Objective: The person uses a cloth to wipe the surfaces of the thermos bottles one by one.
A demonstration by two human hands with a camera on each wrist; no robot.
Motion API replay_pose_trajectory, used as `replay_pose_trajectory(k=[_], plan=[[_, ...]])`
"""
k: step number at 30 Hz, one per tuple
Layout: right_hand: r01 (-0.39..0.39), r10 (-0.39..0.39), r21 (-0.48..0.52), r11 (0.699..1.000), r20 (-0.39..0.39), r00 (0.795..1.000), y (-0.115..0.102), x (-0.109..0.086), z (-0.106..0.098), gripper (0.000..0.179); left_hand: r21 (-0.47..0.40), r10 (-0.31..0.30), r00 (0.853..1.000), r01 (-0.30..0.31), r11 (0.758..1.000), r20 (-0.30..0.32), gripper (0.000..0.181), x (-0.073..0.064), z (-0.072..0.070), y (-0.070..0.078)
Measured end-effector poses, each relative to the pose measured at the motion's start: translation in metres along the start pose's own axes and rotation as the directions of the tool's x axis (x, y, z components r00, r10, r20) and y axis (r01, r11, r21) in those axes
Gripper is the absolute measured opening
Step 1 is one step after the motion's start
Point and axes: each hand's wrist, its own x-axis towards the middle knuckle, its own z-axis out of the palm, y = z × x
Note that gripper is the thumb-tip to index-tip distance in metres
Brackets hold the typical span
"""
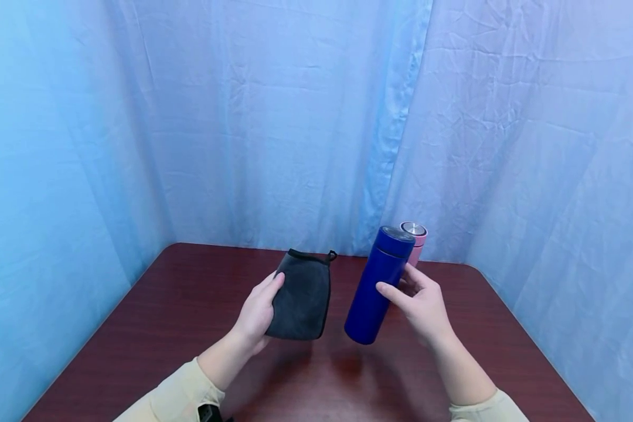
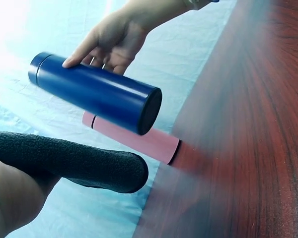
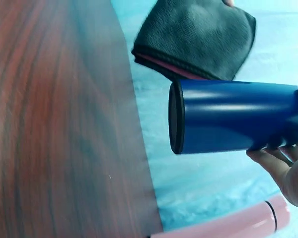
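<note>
My left hand [image 1: 255, 313] grips a folded dark grey cloth [image 1: 299, 299] with black edging and a small loop at its top corner; the thumb lies over its near face. A deep blue thermos flask [image 1: 374, 299] is in my right hand [image 1: 424, 305], held round its upper half with the lid up and leaning to the right. In the left wrist view the flask's black base shows clear of the table. The cloth and the blue flask are side by side, a small gap between them in the head view.
A pink thermos flask [image 2: 134, 136] stands upright on the dark red-brown wooden table [image 1: 190, 299], behind the blue one and partly hidden by it. Light blue curtains [image 1: 295, 117] hang around the table's back and sides.
</note>
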Motion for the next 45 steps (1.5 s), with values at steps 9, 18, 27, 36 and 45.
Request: replay_pose_trajectory(k=[9, 18, 27, 36, 45], plan=[[-0.055, 0.05, 0.121, 0.991, 0.043, 0.998, 0.003, 0.003, 0.025, 0.055, 0.326, 0.267, 0.96, -0.279, 0.903, 0.082, 0.045, -0.001, 0.021, -0.008], [-0.058, 0.051, 0.256, 0.965, 0.034, 0.998, 0.007, 0.004, 0.044, 0.052, 0.511, 0.586, 0.729, -0.675, 0.532, 0.354, 0.044, 0.006, 0.053, -0.027], [-0.103, 0.08, 0.382, 0.918, 0.077, 0.994, 0.016, -0.001, 0.051, 0.049, 0.548, 0.615, 0.709, -0.684, 0.481, 0.345, 0.044, 0.033, 0.068, -0.028], [-0.079, 0.07, 0.322, 0.943, 0.041, 0.997, 0.016, -0.006, 0.051, 0.049, 0.438, 0.432, 0.881, -0.471, 0.766, 0.193, 0.043, 0.048, 0.047, -0.038], [0.022, 0.011, 0.273, 0.962, -0.119, 0.993, 0.006, 0.007, 0.043, 0.049, 0.527, 0.425, 0.876, -0.478, 0.703, 0.228, 0.043, 0.03, 0.035, -0.055]])
